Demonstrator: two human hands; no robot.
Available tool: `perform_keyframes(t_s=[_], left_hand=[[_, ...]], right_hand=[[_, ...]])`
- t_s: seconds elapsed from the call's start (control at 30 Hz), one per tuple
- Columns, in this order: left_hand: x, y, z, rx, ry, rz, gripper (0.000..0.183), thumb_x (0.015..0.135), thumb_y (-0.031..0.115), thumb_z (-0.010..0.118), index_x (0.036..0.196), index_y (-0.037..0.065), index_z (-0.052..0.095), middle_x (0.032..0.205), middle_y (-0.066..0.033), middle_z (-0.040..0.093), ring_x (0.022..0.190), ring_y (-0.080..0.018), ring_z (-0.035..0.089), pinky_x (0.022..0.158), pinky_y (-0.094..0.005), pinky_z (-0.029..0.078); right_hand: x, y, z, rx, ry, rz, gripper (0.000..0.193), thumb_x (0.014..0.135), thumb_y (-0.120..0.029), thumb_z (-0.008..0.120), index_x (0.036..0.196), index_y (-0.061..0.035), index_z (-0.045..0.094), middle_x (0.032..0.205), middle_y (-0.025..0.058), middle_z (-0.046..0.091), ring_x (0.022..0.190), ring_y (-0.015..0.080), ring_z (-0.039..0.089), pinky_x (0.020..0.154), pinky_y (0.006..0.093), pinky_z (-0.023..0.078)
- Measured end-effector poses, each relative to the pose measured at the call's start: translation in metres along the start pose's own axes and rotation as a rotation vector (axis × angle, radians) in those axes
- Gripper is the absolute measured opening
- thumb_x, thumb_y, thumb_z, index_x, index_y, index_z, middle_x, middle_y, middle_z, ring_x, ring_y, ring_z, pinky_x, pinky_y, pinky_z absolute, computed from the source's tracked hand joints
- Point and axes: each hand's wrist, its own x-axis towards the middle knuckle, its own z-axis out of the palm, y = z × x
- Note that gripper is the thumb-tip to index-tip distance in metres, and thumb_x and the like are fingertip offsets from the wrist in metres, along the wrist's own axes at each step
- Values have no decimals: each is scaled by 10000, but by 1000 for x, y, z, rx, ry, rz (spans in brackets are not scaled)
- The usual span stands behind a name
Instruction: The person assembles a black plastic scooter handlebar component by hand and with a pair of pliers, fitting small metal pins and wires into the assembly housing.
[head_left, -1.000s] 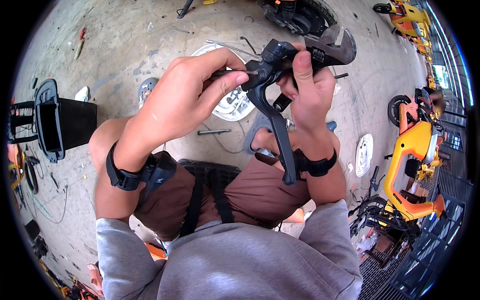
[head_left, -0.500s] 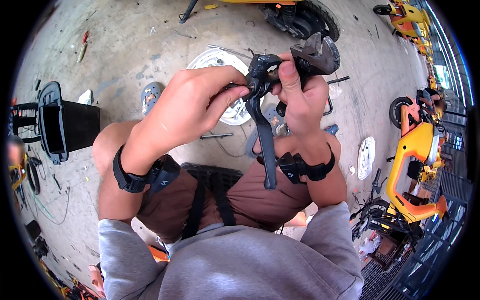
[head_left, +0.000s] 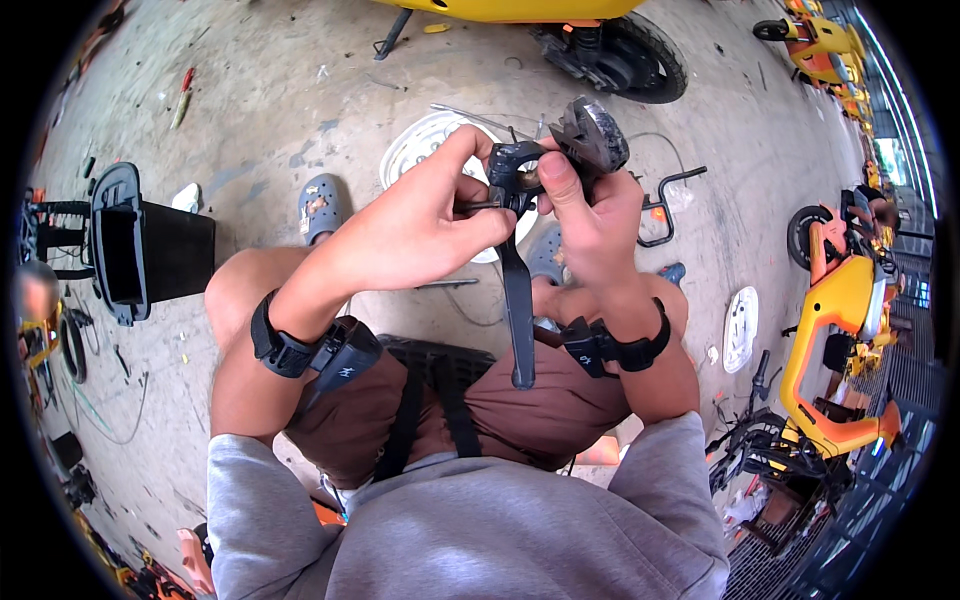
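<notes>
A black brake lever (head_left: 518, 310) with a ring-shaped clamp at its upper end hangs between my hands, its long blade pointing down toward my lap. My left hand (head_left: 420, 220) is closed at the lever's pivot, thumb and fingers pressed against it; a thin dark piece shows between them, too small to name. My right hand (head_left: 600, 225) grips the clamp from the other side with the thumb on top. That hand also holds a dark adjustable wrench (head_left: 597, 138), its jaw jutting up past the fingers. The wrench handle is mostly hidden.
Below my hands, a white plastic panel (head_left: 405, 155) lies on the concrete floor, with a bent black bar (head_left: 660, 205) to its right. A black bin (head_left: 175, 250) stands at left. Yellow scooters stand ahead (head_left: 500, 10) and at right (head_left: 800, 375). A red-handled tool (head_left: 184, 95) lies far left.
The lever's blade has swung more upright and slightly left. My right hand and the wrench have turned and shifted left, and my left fingers have changed their hold at the pivot.
</notes>
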Motion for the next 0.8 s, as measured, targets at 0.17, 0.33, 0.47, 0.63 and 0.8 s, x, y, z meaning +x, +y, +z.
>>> perform_keyframes(t_s=[0.17, 0.33, 0.47, 0.63, 0.8], left_hand=[[4, 12, 1, 233, 117, -18, 459, 962, 396, 585, 1127, 3, 414, 601, -99, 577, 515, -142, 486, 497, -317, 375], [2, 2, 6, 320, 168, 77, 373, 952, 313, 568, 1119, 4, 441, 602, -136, 585, 513, -224, 556, 518, -356, 412], [5, -5, 11, 377, 287, 82, 289, 903, 240, 570, 1036, -2, 486, 605, -147, 585, 533, -263, 597, 539, -373, 440], [9, -6, 14, 464, 366, 102, 245, 875, 214, 591, 942, -9, 512, 603, -146, 583, 527, -249, 587, 532, -366, 446], [6, 1, 5, 451, 425, 210, 198, 860, 164, 603, 915, -3, 513, 586, -131, 568, 508, -193, 569, 505, -317, 436]], right_hand=[[-1, 9, 2, -74, -48, -51, 261, 918, -204, 698, 1013, 33, 643, 767, 8, 638, 674, 37, 522, 566, 204, 404], [0, 3, 6, -53, -23, 54, 296, 914, -245, 702, 990, 35, 645, 754, 4, 635, 673, 41, 527, 573, 206, 414], [-1, 7, 6, -49, -54, 61, 300, 912, -254, 707, 981, 31, 644, 757, -3, 618, 672, 43, 509, 584, 207, 411], [-1, 5, 9, -37, -61, 69, 294, 901, -244, 723, 979, 28, 644, 746, -18, 607, 669, 33, 485, 577, 202, 398], [3, 2, 2, 28, -114, -7, 404, 814, -210, 808, 1097, 30, 647, 823, -17, 621, 691, 13, 481, 589, 178, 407]])
